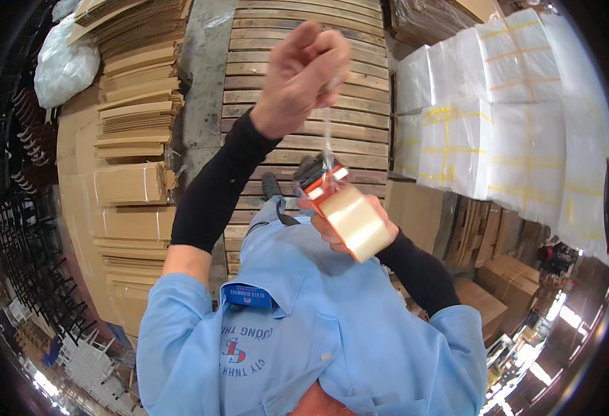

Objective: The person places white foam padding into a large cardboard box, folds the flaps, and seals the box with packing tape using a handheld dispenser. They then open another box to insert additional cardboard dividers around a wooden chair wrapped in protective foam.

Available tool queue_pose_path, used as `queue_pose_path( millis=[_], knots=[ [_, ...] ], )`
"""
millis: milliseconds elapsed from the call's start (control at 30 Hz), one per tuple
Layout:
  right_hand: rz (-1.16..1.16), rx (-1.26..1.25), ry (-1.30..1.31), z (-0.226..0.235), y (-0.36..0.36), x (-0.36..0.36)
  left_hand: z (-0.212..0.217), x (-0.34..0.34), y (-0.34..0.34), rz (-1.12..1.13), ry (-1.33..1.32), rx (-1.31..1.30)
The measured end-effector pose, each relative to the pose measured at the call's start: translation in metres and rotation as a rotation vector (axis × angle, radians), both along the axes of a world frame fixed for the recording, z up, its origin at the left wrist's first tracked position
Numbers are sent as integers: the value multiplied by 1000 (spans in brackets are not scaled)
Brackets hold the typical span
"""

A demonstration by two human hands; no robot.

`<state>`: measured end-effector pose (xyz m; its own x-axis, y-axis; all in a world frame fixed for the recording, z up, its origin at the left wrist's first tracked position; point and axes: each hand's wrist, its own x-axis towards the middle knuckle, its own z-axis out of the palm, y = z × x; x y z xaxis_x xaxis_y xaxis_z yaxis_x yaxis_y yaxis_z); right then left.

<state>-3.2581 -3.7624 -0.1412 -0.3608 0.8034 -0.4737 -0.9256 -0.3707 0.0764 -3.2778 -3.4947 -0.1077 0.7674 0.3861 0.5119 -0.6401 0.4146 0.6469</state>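
My right hand (326, 230) grips a red and black tape dispenser (311, 179) loaded with a wide roll of pale packing tape (358, 220), held in front of my blue shirt. From the dispenser's head a thin, twisted strip of clear tape (328, 135) stretches up toward my left hand (297, 83). That hand is raised farther out, over the wooden slats, with its fingers curled closed at the strip's upper end. Slight motion blur and the fingers themselves hide the exact pinch point.
Slatted wooden pallets (249, 87) lie below and ahead. Flat cardboard stacks (134, 125) line the left, with a white plastic bundle (65, 62) at the far left. On the right stand white wrapped blocks (457, 139) bound with yellow tape, and nearer, brown cartons (505, 281).
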Motion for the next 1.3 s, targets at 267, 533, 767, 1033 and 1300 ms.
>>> queue_pose_path(
  millis=[267,533,767,1033,1300],
  knots=[
    [1,146,239,-5,67,71,4,123,19,2,33,77],
    [-46,90,214,-18,69,201,-27,145,169,330,231,-63],
    [115,123,-559,-6,96,327,14,223,214,296,230,29],
    [313,370,-2371,37,165,384,28,282,282,372,206,85],
    [886,355,-2770,-55,376,427,32,301,261,504,228,776]
  ],
)
